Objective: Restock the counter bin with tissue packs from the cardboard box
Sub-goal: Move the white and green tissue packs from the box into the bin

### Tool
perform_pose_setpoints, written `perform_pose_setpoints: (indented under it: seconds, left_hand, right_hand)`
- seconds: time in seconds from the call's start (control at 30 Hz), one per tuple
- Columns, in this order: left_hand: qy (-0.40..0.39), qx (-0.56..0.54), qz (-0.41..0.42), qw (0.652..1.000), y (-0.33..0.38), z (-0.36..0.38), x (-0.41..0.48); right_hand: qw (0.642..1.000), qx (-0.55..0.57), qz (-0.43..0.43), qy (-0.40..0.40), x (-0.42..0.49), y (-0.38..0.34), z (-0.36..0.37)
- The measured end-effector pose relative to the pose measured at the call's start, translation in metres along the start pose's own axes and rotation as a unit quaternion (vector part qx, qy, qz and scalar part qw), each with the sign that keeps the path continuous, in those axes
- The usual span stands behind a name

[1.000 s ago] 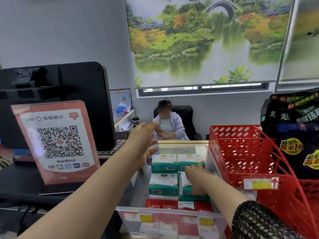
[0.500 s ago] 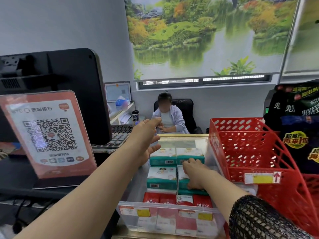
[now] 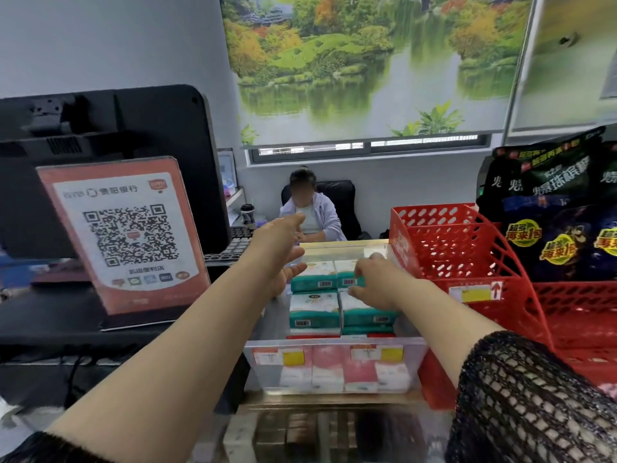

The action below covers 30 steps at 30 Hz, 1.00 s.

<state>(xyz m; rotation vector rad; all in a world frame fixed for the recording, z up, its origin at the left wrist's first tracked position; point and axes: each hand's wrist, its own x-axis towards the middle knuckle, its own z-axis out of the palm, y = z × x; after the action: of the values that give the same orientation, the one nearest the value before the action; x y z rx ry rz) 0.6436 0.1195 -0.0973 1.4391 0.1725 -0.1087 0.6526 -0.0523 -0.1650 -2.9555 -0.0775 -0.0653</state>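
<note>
A clear plastic counter bin (image 3: 334, 349) stands in front of me. It holds green-and-white tissue packs (image 3: 314, 309) in two rows at the back and red-and-white packs (image 3: 360, 372) behind its front wall. My left hand (image 3: 280, 252) reaches over the bin's left side with straight fingers, its thumb near the rear left pack. My right hand (image 3: 377, 284) lies on the right-hand green packs, and its fingers and thumb pinch the rear right pack (image 3: 349, 281). No cardboard box is in view.
A red plastic basket (image 3: 467, 248) stands right against the bin. Dark snack bags (image 3: 551, 212) hang behind the basket. At the left are a QR-code sign (image 3: 127, 235), a black monitor (image 3: 133, 135) and a keyboard (image 3: 233, 248). A person (image 3: 317, 215) sits behind the counter.
My right hand has moved from the front right green pack back to the rear right one. My left hand has stayed outstretched at the bin's left side. The view has shifted a little.
</note>
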Motion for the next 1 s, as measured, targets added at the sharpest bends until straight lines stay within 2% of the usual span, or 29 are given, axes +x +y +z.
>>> perform_pose_setpoints:
  seconds: [0.3,0.47,0.77,0.9,1.0]
  left_hand:
    - [-0.055,-0.021,-0.032,0.998,-0.025,-0.028,-0.041]
    - [-0.065,-0.024,-0.049,0.996,-0.047,-0.044,-0.068]
    - [0.012,-0.032,-0.042,0.999,-0.102,-0.078,-0.123]
    - [0.064,-0.037,-0.071,0.995,-0.162,-0.094,-0.144]
    - [0.090,-0.026,-0.113,0.989,-0.220,-0.110,-0.155]
  right_hand:
    - [0.986,0.102,0.042,0.124,-0.063,-0.040,-0.019]
    - [0.981,0.135,0.045,0.132,-0.095,-0.061,-0.014]
    - [0.960,0.184,-0.046,0.206,-0.150,-0.088,0.020]
    - [0.945,0.242,-0.078,0.204,-0.182,-0.093,0.071]
    - [0.942,0.263,-0.113,0.175,-0.207,-0.092,0.128]
